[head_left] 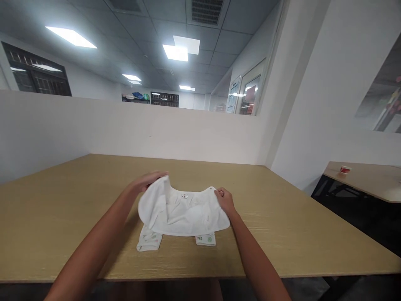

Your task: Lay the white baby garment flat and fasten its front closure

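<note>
A small white garment, which looks like a baby's top, lies on the table in front of me with a small printed label at its upper middle edge. Two short sleeves with green prints stick out from under its near edge. My left hand grips its upper left corner and lifts it off the tabletop; some of the fingers are hidden behind the cloth. At the upper right corner, my right hand pinches the fabric with curled fingers.
The wooden table ends at a white partition at the back. White walls stand to the left and right. A second table at the far right carries a red and white cup.
</note>
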A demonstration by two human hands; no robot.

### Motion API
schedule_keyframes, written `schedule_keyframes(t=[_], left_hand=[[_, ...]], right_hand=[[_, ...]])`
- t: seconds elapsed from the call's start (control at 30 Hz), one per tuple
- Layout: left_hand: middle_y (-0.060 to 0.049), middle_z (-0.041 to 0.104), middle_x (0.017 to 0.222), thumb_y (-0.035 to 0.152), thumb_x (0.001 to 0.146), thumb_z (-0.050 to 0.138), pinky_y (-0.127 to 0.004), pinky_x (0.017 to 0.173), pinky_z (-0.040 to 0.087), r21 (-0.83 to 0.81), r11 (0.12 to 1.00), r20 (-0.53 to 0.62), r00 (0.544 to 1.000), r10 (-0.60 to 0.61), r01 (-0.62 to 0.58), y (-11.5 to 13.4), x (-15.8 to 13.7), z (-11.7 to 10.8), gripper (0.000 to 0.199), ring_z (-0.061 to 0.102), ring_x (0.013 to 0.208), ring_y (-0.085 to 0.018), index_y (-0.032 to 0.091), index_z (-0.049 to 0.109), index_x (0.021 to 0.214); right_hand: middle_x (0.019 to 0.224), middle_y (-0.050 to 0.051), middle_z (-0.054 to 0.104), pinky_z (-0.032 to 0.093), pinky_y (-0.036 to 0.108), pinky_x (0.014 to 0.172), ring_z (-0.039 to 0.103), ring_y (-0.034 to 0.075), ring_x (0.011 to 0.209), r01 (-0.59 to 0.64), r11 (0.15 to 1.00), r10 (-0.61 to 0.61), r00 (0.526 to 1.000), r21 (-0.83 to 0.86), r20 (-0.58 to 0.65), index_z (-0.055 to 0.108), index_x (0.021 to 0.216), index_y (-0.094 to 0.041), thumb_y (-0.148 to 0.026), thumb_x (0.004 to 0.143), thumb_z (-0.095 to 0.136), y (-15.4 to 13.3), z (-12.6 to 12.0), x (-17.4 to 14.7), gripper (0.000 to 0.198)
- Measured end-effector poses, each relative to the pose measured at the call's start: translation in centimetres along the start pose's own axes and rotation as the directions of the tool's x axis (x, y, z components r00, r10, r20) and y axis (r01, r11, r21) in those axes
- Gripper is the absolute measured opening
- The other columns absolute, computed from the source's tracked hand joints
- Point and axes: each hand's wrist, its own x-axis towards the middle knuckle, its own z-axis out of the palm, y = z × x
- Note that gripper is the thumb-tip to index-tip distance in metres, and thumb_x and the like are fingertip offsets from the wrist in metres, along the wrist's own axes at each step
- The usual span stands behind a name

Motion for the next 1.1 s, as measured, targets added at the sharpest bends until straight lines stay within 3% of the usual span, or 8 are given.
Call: schedule_keyframes(t=[0.13, 0.27, 0.33, 0.5, 0.67, 0.8, 0.87, 1.1], left_hand=[[-0.009, 0.072, 0.08, 0.076, 0.078, 0.064, -0.03, 0.064, 0.051, 0.039, 0.999, 0.262, 0.965, 0.02, -0.032, 3.3, -0.2, 3.4, 0.068, 0.066, 0.072, -0.022, 0.015, 0.072, 0.107], [-0.017, 0.076, 0.102, 0.077, 0.088, 0.053, -0.03, 0.062, 0.05, -0.034, 0.993, 0.403, 0.907, 0.12, -0.117, 1.2, -1.2, 3.5, 0.072, 0.072, 0.076, -0.024, 0.013, 0.069, 0.119], [-0.016, 0.075, 0.107, 0.075, 0.088, 0.055, -0.03, 0.06, 0.05, -0.078, 0.984, 0.335, 0.925, 0.179, -0.162, -1.8, -0.7, 2.8, 0.067, 0.071, 0.072, -0.021, 0.014, 0.071, 0.111], [-0.006, 0.066, 0.071, 0.073, 0.084, 0.059, -0.026, 0.051, 0.04, 0.034, 0.981, 0.039, 0.981, 0.19, -0.192, -9.6, 1.9, 1.6, 0.06, 0.059, 0.054, -0.015, 0.014, 0.068, 0.084], [-0.003, 0.059, 0.06, 0.069, 0.084, 0.061, -0.025, 0.051, 0.035, 0.181, 0.953, 0.117, 0.968, 0.223, -0.242, -11.3, 1.8, 0.8, 0.056, 0.051, 0.052, -0.013, 0.016, 0.062, 0.065], [-0.004, 0.063, 0.063, 0.067, 0.081, 0.067, -0.026, 0.052, 0.036, 0.242, 0.94, 0.292, 0.942, 0.165, -0.24, -9.6, 0.2, 0.3, 0.053, 0.052, 0.053, -0.013, 0.017, 0.067, 0.065], [-0.005, 0.066, 0.068, 0.066, 0.079, 0.07, -0.026, 0.052, 0.038, 0.24, 0.948, 0.408, 0.908, 0.096, -0.208, -9.0, -0.5, 0.2, 0.05, 0.054, 0.055, -0.014, 0.017, 0.07, 0.07], [0.0, 0.061, 0.071, 0.061, 0.067, 0.083, -0.025, 0.05, 0.038, 0.285, 0.937, 0.496, 0.868, 0.034, -0.2, -9.2, -1.0, 1.1, 0.046, 0.054, 0.056, -0.014, 0.02, 0.067, 0.081]], right_hand=[[0.058, -0.005, 0.042, 0.03, 0.026, 0.06, 0.039, 0.014, 0.059, -0.036, 0.999, 0.036, 0.999, 0.007, 0.025, 0.056, 0.072, -0.02, -0.05, 0.079, 0.056, -0.3, -0.4, -0.1, 0.031], [0.058, -0.004, 0.044, 0.029, 0.025, 0.059, 0.039, 0.012, 0.059, -0.048, 0.999, 0.045, 0.99, 0.016, 0.135, 0.055, 0.065, -0.019, -0.045, 0.073, 0.06, -0.7, -0.7, -0.2, 0.028], [0.056, -0.005, 0.042, 0.027, 0.024, 0.058, 0.037, 0.011, 0.058, -0.051, 0.998, 0.044, 0.982, 0.034, 0.181, 0.052, 0.06, -0.019, -0.043, 0.069, 0.064, -0.9, -0.8, -0.2, 0.029], [0.059, -0.003, 0.05, 0.029, 0.023, 0.053, 0.04, 0.011, 0.055, -0.126, 0.982, 0.086, 0.962, 0.143, 0.259, 0.059, 0.069, -0.017, -0.051, 0.072, 0.067, -2.2, -0.4, -0.4, 0.035], [0.091, 0.006, 0.072, 0.046, 0.026, 0.066, 0.061, 0.016, 0.074, -0.289, 0.806, 0.117, 0.933, 0.517, 0.34, 0.073, 0.096, -0.017, -0.056, 0.069, 0.082, -6.1, 1.0, -1.6, 0.048], [0.123, 0.01, 0.072, 0.047, 0.033, 0.098, 0.064, 0.022, 0.11, -0.311, 0.862, -0.082, 0.693, 0.401, 0.716, 0.078, 0.114, -0.02, -0.052, 0.077, 0.082, -9.6, 1.4, -3.6, 0.049], [0.128, 0.01, 0.071, 0.045, 0.036, 0.104, 0.063, 0.024, 0.117, -0.271, 0.904, -0.109, 0.6, 0.33, 0.793, 0.078, 0.119, -0.022, -0.052, 0.081, 0.081, -10.4, 0.8, -4.0, 0.049], [0.124, 0.013, 0.073, 0.044, 0.043, 0.111, 0.064, 0.028, 0.119, -0.326, 0.781, -0.04, 0.825, 0.533, 0.563, 0.079, 0.113, -0.02, -0.054, 0.079, 0.083, -8.5, -2.9, -2.2, 0.048]])
